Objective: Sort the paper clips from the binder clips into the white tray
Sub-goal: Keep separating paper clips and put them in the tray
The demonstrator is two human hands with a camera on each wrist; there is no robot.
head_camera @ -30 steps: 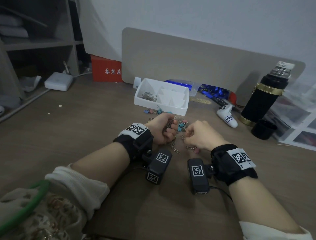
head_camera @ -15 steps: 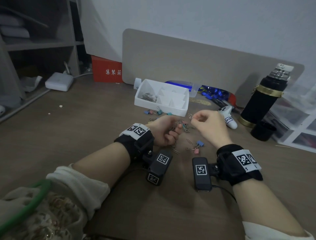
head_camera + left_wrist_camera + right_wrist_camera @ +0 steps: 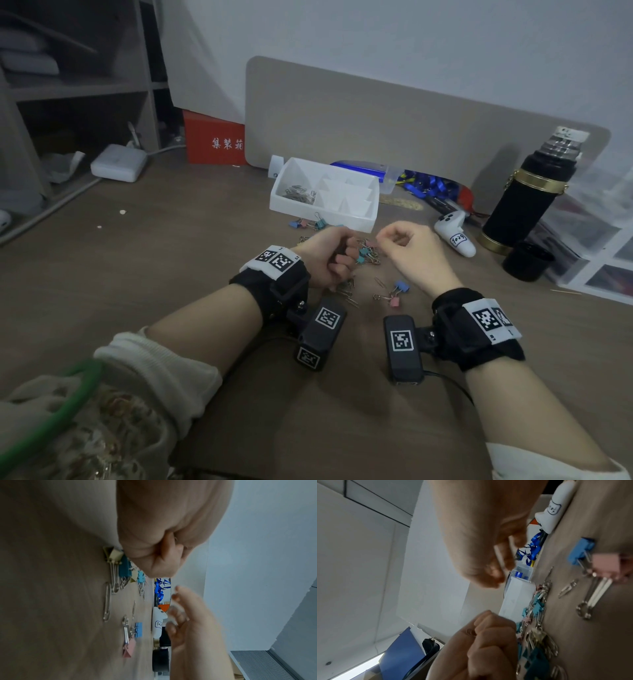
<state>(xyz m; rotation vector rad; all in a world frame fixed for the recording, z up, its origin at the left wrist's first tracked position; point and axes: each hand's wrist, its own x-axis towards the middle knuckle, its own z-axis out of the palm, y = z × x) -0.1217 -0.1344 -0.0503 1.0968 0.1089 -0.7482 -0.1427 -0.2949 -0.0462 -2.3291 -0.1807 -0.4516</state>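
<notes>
Clips lie scattered on the brown desk [image 3: 171, 274] between our two hands, a mix of paper clips and binder clips [image 3: 368, 254] heaped just in front of the white tray [image 3: 323, 219]. Our left hand [image 3: 325, 262] is curled into a fist with its edge down beside the heap; the right wrist view shows a bit of metal wire poking out between its curled fingers [image 3: 488, 635], so we take it to be gripping paper clips, though we cannot count them. Our right hand [image 3: 407, 251] is raised just above the desk with the thumb and fingertips drawn together. The views are blurred there, and we cannot tell whether anything is pinched between them.

Nearer to us, apart from the heap, a blue binder clip [image 3: 401, 286] and a pink binder clip [image 3: 394, 301] lie close together, with a loose paper clip [image 3: 107, 603] on the desk beside them. A few more binder clips [image 3: 310, 224] rest against the tray's front wall. The tray's left compartment holds a pile of paper clips [image 3: 299, 194]; its other compartments look bare.

To the right we see a white controller [image 3: 457, 236], a black flask [image 3: 527, 198] with a gold band, and a black cup [image 3: 527, 261]. A red box [image 3: 214, 140] stands at the back by the beige panel [image 3: 376, 120].
</notes>
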